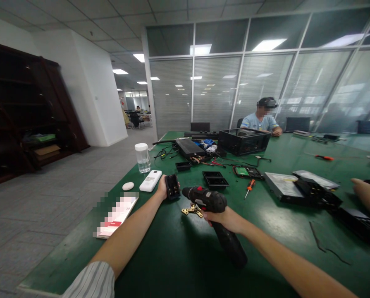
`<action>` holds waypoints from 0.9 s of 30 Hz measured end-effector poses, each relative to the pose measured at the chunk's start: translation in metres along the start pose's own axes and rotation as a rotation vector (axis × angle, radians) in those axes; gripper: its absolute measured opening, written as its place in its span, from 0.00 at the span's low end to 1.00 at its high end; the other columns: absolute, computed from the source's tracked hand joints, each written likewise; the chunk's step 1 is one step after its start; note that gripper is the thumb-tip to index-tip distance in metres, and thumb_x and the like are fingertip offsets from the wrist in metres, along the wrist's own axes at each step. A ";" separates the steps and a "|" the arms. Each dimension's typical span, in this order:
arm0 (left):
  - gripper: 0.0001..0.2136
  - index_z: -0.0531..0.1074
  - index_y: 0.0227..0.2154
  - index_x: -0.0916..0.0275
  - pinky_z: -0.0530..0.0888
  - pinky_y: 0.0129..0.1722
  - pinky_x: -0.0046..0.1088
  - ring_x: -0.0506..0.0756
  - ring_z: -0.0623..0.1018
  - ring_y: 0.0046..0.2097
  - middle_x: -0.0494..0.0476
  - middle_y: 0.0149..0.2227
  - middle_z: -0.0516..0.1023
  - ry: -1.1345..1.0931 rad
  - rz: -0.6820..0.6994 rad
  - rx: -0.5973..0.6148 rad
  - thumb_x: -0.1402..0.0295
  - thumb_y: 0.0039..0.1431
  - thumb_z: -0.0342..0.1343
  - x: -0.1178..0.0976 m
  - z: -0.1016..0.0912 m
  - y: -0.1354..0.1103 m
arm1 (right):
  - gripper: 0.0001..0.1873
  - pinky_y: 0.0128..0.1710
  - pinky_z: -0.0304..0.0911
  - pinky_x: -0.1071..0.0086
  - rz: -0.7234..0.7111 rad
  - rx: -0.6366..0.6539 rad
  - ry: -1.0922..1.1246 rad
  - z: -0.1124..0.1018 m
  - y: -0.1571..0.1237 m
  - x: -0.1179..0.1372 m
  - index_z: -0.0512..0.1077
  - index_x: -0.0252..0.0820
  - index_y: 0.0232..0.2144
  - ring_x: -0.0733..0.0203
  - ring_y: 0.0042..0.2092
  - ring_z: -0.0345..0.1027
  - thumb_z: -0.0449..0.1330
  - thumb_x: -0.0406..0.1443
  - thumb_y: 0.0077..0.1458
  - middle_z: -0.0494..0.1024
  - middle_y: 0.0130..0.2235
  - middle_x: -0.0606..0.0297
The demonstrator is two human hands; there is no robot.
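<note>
My left hand is closed around a small black plastic box, its hollow side turned toward me. With my right hand I grip a black and red cordless drill by its handle. The drill's chuck points left at the box, with a small gap between them. Gold-coloured metal pieces with holes show just below the drill, near my right fingertips; whether they lie on the table or are held, I cannot tell. Two joined black plastic trays and a single black tray lie beyond my hands.
On the green table stand a clear jar, a white device and a black case. An orange screwdriver and metal drives lie right. A person sits opposite; another person's hand reaches in at right.
</note>
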State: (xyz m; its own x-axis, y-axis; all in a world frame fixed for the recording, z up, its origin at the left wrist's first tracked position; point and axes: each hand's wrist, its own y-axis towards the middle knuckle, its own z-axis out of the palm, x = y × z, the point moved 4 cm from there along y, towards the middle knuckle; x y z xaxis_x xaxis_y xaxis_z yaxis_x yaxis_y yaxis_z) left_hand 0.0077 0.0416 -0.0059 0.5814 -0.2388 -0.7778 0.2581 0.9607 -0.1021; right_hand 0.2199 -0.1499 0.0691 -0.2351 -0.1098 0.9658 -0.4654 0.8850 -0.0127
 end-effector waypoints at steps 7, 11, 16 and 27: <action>0.23 0.74 0.33 0.71 0.73 0.26 0.39 0.61 0.77 0.25 0.66 0.24 0.76 0.034 0.010 -0.002 0.59 0.58 0.38 -0.001 0.002 -0.003 | 0.14 0.28 0.56 0.69 -0.002 0.003 -0.034 0.000 0.000 0.000 0.67 0.39 0.29 0.65 0.27 0.60 0.62 0.44 0.51 0.68 0.25 0.69; 0.22 0.74 0.34 0.70 0.74 0.26 0.38 0.61 0.78 0.25 0.65 0.24 0.76 0.027 0.009 -0.001 0.59 0.58 0.39 0.000 0.001 -0.002 | 0.14 0.29 0.57 0.69 -0.010 0.022 -0.037 0.000 0.000 -0.001 0.67 0.39 0.29 0.65 0.27 0.60 0.61 0.44 0.52 0.68 0.24 0.69; 0.22 0.74 0.35 0.70 0.73 0.26 0.37 0.61 0.78 0.25 0.65 0.24 0.76 0.030 0.009 0.006 0.59 0.57 0.39 0.000 0.000 -0.001 | 0.16 0.28 0.57 0.70 -0.037 0.018 -0.025 0.000 0.001 -0.006 0.68 0.38 0.31 0.65 0.27 0.61 0.61 0.46 0.52 0.68 0.25 0.69; 0.22 0.74 0.35 0.72 0.73 0.24 0.36 0.61 0.77 0.25 0.65 0.24 0.76 -0.030 -0.015 -0.032 0.60 0.58 0.40 -0.001 0.005 -0.006 | 0.20 0.28 0.57 0.69 -0.005 -0.001 -0.037 -0.002 0.003 -0.006 0.68 0.38 0.31 0.64 0.28 0.61 0.63 0.50 0.49 0.68 0.25 0.68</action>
State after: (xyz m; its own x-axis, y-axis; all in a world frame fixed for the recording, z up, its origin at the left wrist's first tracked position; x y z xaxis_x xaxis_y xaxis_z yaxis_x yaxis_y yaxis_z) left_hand 0.0090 0.0355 -0.0015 0.6010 -0.2569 -0.7569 0.2426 0.9609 -0.1334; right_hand 0.2215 -0.1461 0.0638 -0.2640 -0.1307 0.9556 -0.4654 0.8851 -0.0076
